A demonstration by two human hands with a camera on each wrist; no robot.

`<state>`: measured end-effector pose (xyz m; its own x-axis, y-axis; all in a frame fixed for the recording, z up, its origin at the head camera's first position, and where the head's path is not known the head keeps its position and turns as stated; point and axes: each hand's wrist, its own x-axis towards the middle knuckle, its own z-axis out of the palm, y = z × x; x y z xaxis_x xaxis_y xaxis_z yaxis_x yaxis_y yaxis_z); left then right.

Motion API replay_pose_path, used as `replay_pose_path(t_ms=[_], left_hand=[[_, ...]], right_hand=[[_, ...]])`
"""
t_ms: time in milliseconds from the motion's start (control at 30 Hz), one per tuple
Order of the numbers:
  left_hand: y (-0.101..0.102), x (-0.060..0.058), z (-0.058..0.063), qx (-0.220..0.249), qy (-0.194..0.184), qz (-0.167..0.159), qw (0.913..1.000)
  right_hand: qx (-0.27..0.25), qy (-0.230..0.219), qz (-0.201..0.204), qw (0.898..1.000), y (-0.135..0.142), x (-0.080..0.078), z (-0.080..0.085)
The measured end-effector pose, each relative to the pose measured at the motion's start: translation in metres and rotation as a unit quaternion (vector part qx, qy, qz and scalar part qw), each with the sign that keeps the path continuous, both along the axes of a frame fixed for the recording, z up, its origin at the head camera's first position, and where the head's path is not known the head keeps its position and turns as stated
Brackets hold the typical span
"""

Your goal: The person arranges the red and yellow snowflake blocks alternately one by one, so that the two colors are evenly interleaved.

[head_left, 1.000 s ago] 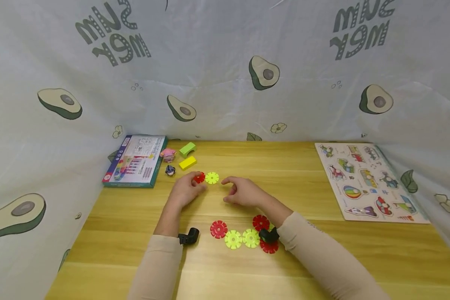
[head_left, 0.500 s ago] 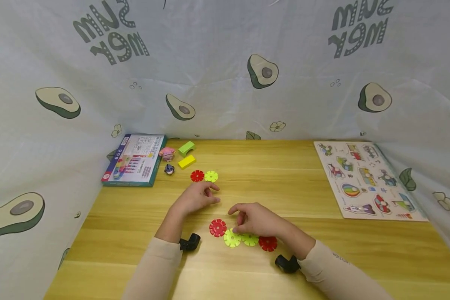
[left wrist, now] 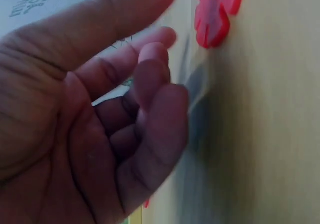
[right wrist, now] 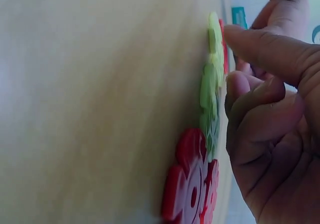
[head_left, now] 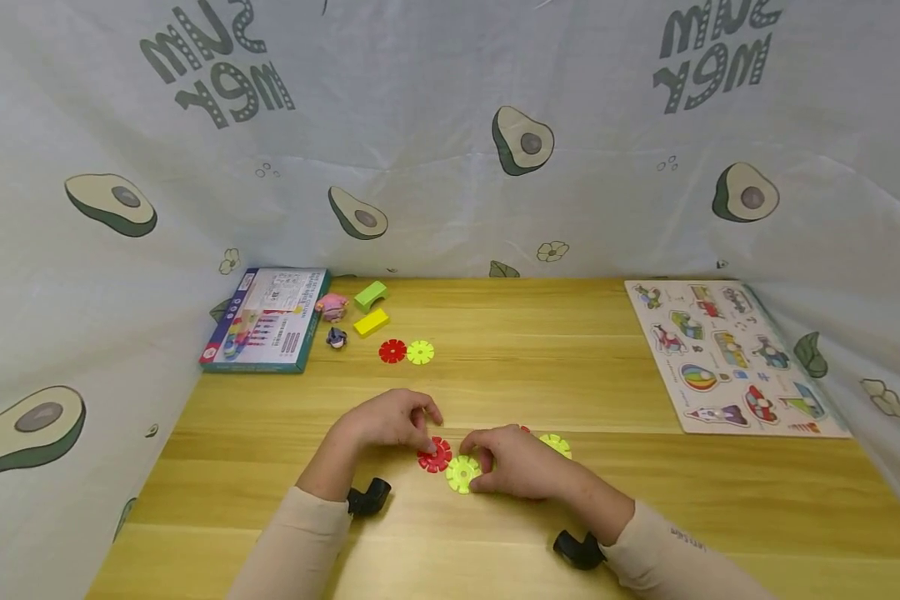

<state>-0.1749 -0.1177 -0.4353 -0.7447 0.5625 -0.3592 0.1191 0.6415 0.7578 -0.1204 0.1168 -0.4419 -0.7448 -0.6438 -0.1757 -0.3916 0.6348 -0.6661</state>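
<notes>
On the wooden table lies a red notched plastic disc (head_left: 435, 456), with a yellow-green notched disc (head_left: 462, 474) beside it. My left hand (head_left: 386, 421) hovers at the red disc, fingers loosely bent. One fingertip overlaps that disc in the head view; the left wrist view shows nothing between thumb and fingers. Right of the yellow-green disc is my right hand (head_left: 525, 464), its thumb and index finger at the disc's edge; whether they touch it I cannot tell. Another yellow-green disc (head_left: 555, 446) shows behind this hand, which hides further discs. A red disc (right wrist: 192, 184) appears in the right wrist view.
Farther back lie a red disc (head_left: 392, 352) and a yellow-green disc (head_left: 421, 352). Near them are a yellow block (head_left: 371, 322), a green arch block (head_left: 371, 296), a pink figurine (head_left: 332, 307) and a dark figurine (head_left: 336, 337). A box (head_left: 266, 321) lies left, a picture puzzle board (head_left: 735, 358) right.
Both hands have come back from the far pair of discs to the near row. The right hand moved first; the left followed to the red disc. The far pair stays in place.
</notes>
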Motion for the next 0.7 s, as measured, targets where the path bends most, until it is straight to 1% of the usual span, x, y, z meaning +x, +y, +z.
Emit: replay_pose_path(t_ms=[67, 133, 267, 367, 433, 533, 700], left_hand=[[0.001, 0.001, 0.000, -0.012, 0.001, -0.006, 0.9999], [0.003, 0.002, 0.000, -0.023, 0.014, -0.007, 0.9996], [0.006, 0.001, -0.003, -0.036, 0.051, 0.009, 0.9980], [0.009, 0.000, -0.005, -0.041, 0.077, 0.021, 0.9960], [0.010, 0.000, -0.007, -0.043, 0.087, 0.025, 0.9949], [0.011, -0.001, -0.008, -0.037, 0.091, 0.032, 0.9947], [0.010, -0.002, -0.008, -0.024, 0.080, 0.042, 0.9956]], right_hand=[[0.003, 0.004, 0.001, 1.000, -0.001, 0.001, -0.001], [0.002, 0.003, 0.002, 1.000, -0.001, 0.001, -0.001], [-0.004, 0.008, -0.002, 1.000, -0.002, -0.001, 0.000], [-0.002, 0.024, -0.012, 1.000, -0.002, -0.004, 0.000], [0.005, 0.031, -0.019, 0.999, -0.002, -0.006, 0.000], [0.013, 0.036, -0.021, 0.999, -0.001, -0.009, -0.001], [0.018, 0.030, -0.030, 0.999, -0.003, -0.014, -0.002]])
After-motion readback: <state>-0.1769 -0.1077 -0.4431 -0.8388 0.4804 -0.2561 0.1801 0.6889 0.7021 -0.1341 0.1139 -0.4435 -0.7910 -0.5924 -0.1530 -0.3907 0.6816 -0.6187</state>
